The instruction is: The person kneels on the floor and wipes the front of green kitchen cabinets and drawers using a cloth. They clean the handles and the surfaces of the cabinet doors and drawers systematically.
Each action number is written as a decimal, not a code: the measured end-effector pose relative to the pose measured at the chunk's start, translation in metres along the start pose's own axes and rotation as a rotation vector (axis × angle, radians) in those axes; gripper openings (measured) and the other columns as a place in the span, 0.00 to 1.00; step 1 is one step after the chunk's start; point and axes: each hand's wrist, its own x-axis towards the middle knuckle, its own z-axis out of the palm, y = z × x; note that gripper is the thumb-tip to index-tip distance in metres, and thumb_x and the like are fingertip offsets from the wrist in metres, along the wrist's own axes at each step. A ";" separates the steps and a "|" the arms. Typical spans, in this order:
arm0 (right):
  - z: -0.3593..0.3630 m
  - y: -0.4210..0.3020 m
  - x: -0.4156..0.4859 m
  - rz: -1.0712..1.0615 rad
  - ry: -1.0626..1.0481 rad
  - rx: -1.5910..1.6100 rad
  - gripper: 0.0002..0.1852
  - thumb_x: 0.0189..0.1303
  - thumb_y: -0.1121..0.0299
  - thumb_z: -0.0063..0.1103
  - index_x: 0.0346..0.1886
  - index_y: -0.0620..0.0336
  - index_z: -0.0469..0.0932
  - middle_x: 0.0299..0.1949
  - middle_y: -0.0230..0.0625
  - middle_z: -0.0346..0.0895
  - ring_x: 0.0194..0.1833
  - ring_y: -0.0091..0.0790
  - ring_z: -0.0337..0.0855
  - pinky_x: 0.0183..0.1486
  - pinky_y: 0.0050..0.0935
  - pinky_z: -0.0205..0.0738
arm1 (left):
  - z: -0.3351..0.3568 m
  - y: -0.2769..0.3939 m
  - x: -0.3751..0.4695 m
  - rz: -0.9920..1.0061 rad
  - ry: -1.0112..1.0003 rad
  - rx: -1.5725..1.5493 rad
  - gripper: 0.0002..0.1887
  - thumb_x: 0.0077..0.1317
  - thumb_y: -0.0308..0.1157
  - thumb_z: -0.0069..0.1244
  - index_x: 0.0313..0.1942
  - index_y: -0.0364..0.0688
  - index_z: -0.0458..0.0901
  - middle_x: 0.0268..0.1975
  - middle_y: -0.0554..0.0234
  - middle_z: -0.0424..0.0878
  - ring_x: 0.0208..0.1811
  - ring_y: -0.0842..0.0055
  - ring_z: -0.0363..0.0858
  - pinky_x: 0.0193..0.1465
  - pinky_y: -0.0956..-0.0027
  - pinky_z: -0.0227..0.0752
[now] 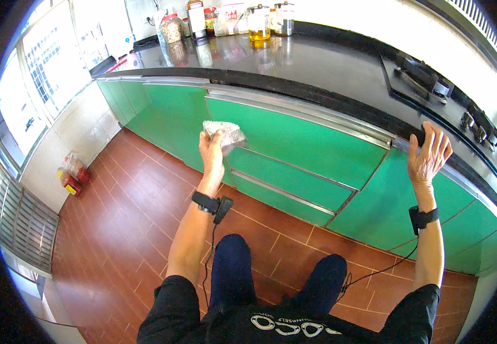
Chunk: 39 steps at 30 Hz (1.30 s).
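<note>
A pale grey cloth [228, 134] is pinched between the thumb and fingers of my left hand [212, 148], in front of the green drawer fronts [291, 133]. My right hand [430, 155] rests at the black countertop's front edge, fingers spread over it, near the gas stove [446, 103]; no object shows in it. Below the counter run green cabinet doors [175, 112] with metal trim. Each wrist wears a black strap with a small device and a cable.
Jars and bottles, among them a glass jug of yellow oil [259, 26], line the back of the black countertop [317, 51]. Two plastic containers with red contents [73, 176] stand on the tiled floor by the left wall. My knees are below the drawers.
</note>
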 end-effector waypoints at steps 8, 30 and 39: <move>0.005 0.003 -0.001 -0.051 0.043 -0.044 0.25 0.69 0.48 0.48 0.56 0.57 0.74 0.52 0.37 0.76 0.54 0.44 0.73 0.61 0.44 0.56 | 0.001 -0.018 0.054 -0.127 -0.107 -0.091 0.18 0.71 0.47 0.53 0.43 0.41 0.73 0.41 0.67 0.75 0.44 0.78 0.77 0.44 0.66 0.78; 0.010 0.008 -0.003 -0.075 0.077 -0.088 0.26 0.71 0.45 0.43 0.55 0.57 0.77 0.52 0.36 0.79 0.54 0.41 0.75 0.62 0.41 0.57 | 0.034 -0.007 0.074 0.595 0.385 0.589 0.19 0.59 0.28 0.59 0.49 0.31 0.75 0.47 0.43 0.77 0.52 0.50 0.75 0.57 0.53 0.68; 0.010 0.005 -0.004 -0.057 0.084 -0.074 0.25 0.69 0.46 0.46 0.55 0.57 0.77 0.52 0.36 0.79 0.54 0.41 0.75 0.62 0.42 0.57 | 0.068 0.007 -0.002 0.768 0.037 0.515 0.15 0.60 0.26 0.54 0.48 0.35 0.75 0.44 0.48 0.77 0.48 0.56 0.77 0.54 0.56 0.70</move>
